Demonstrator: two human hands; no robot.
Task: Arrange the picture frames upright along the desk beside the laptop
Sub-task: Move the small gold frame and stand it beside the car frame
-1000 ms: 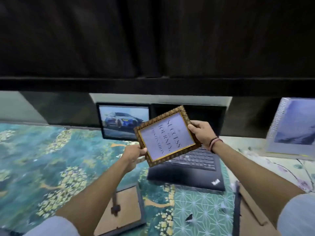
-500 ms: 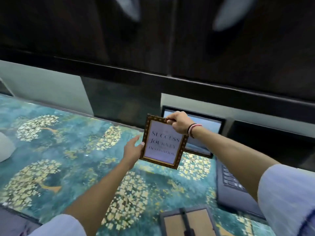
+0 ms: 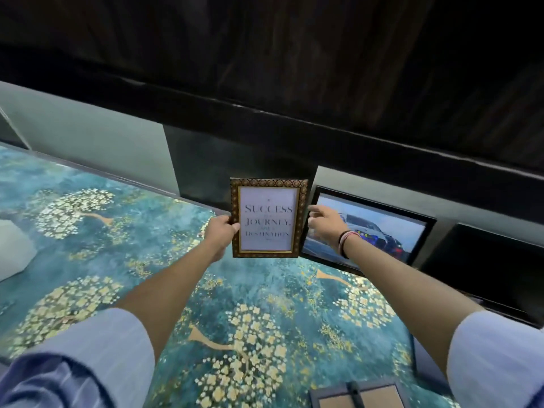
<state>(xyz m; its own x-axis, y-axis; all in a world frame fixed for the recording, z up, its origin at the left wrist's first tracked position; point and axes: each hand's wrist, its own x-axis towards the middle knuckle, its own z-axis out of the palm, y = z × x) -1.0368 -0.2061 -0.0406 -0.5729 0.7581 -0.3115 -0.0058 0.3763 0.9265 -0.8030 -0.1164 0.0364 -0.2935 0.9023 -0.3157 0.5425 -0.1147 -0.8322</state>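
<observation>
Gold frame (image 3: 268, 217): held upright, portrait way, its dark border patterned in gold, with a thin bright gold inner edge.
Print: a pale sheet is shown, lettered "SUCCESS", "JOURNEY", "DESTINATION"; the small words between cannot be read.
Place: the gold frame is set just left of the car picture frame (image 3: 369, 231), near the back edge of the counter (image 3: 88, 240); whether its foot touches the cloth cannot be told.
Left hand (image 3: 219, 234): the grip is clenched on the gold frame's left edge, thumb laid on the front.
Right hand (image 3: 325, 226): fingers are spread loose by the right edge; whether they touch it cannot be told.
Car picture frame: black-rimmed, leaned against the wall.
Near edge: a frame (image 3: 357, 394) is laid face down, lower right of the car picture frame.
</observation>
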